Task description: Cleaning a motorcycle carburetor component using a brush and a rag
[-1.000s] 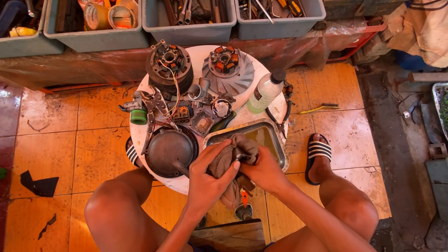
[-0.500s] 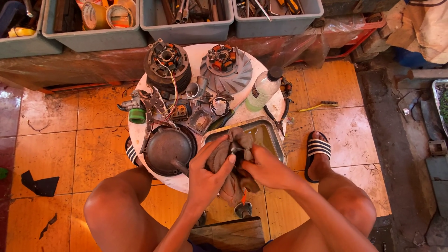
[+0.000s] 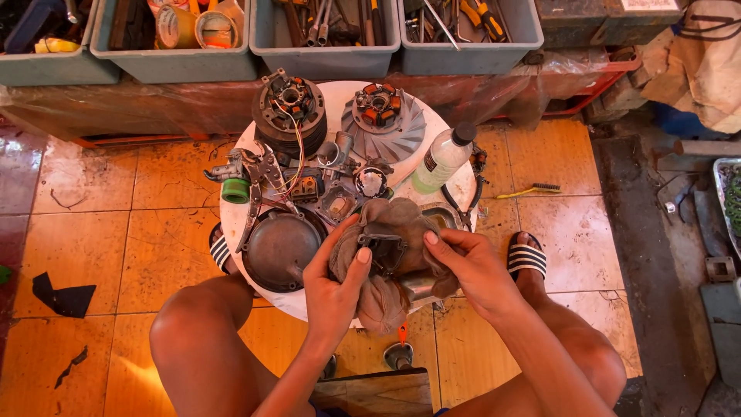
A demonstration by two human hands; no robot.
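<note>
White round table [image 3: 248,266] crowds with motor parts, above its near edge the brownish rag [image 3: 384,297] wraps a small dark metal part [image 3: 384,252], left hand [image 3: 333,287] and right hand [image 3: 472,266] both grasping it, so a loose grip could probably drop the part onto the tiles.

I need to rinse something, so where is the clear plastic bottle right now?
In the head view the bottle lies tilted at the round table's right edge, beside the finned rotor and above the right hand.
</note>
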